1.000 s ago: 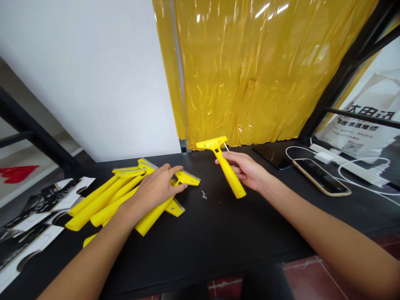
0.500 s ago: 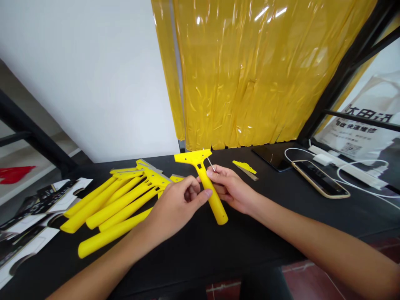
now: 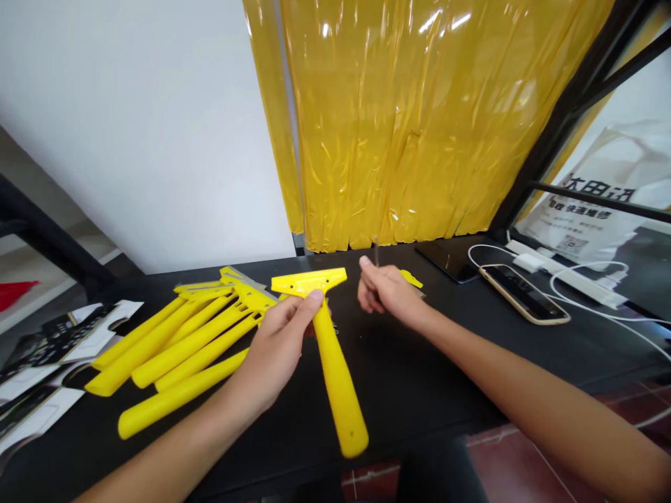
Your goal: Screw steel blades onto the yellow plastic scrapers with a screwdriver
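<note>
My left hand (image 3: pixel 286 335) grips a yellow scraper (image 3: pixel 335 377) at its neck, thumb on top. Its wide head points away from me, small holes show in it, and the handle slants down toward the table's front edge. To the right, apart from the scraper, my right hand (image 3: pixel 385 293) is closed on a thin metal rod (image 3: pixel 376 250), which sticks up blurred above the fingers. Left of my left hand lies a pile of yellow scrapers (image 3: pixel 183 339) with metal blades. Behind my right hand, a loose yellow blade cover plate (image 3: pixel 412 279) is partly hidden.
Printed cards (image 3: pixel 57 363) are stacked at the left of the black table (image 3: pixel 409 391). On the right lie a dark tablet (image 3: pixel 448 262), a phone (image 3: pixel 524 293) and a white power strip (image 3: pixel 571 272) with cables. A yellow plastic curtain (image 3: pixel 419 140) hangs behind.
My right hand has come away from the scraper, moving the thin metal rod off its head. My left hand now holds the scraper alone, lower and farther left, gripping nearer the head.
</note>
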`<state>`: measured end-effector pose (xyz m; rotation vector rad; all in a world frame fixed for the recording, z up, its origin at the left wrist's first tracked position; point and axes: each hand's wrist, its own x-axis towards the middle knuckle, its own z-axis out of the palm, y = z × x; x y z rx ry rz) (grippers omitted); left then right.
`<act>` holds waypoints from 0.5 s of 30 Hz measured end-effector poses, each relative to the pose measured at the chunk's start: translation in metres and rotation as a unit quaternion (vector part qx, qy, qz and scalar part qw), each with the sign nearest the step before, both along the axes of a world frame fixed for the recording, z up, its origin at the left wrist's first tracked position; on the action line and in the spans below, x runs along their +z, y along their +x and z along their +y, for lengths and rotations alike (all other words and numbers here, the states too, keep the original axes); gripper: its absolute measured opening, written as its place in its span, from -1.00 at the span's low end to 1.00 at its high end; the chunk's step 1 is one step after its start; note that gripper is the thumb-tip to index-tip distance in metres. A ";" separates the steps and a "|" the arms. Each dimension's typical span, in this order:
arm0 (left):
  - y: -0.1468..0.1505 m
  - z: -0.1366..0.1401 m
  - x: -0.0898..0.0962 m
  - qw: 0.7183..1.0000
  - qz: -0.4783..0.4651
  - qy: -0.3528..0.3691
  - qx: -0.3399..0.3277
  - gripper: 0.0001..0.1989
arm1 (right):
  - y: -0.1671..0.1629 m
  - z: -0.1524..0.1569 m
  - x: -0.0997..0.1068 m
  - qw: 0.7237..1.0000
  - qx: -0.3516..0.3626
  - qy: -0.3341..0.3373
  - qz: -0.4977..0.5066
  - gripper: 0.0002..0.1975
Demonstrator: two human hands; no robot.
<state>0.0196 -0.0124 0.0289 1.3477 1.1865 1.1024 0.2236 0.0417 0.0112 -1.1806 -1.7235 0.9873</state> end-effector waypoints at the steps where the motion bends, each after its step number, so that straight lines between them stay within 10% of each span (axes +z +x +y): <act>1: 0.002 -0.002 -0.001 0.999 -0.031 -0.015 -0.017 -0.61 | 0.012 0.008 0.002 0.996 -0.061 0.048 -0.052 -0.25; 4: 0.006 -0.004 -0.005 0.991 -0.094 -0.070 -0.057 -0.63 | 0.052 0.030 0.008 0.929 -0.179 0.148 -0.289 -0.45; 8: 0.005 0.006 -0.016 0.992 -0.085 -0.089 -0.021 -0.61 | 0.095 0.046 0.009 0.842 -0.212 0.008 -0.496 -0.44; 15: -0.003 0.022 -0.030 0.992 -0.053 -0.094 0.066 -0.65 | 0.115 0.061 -0.007 0.844 -0.190 -0.073 -0.495 -0.68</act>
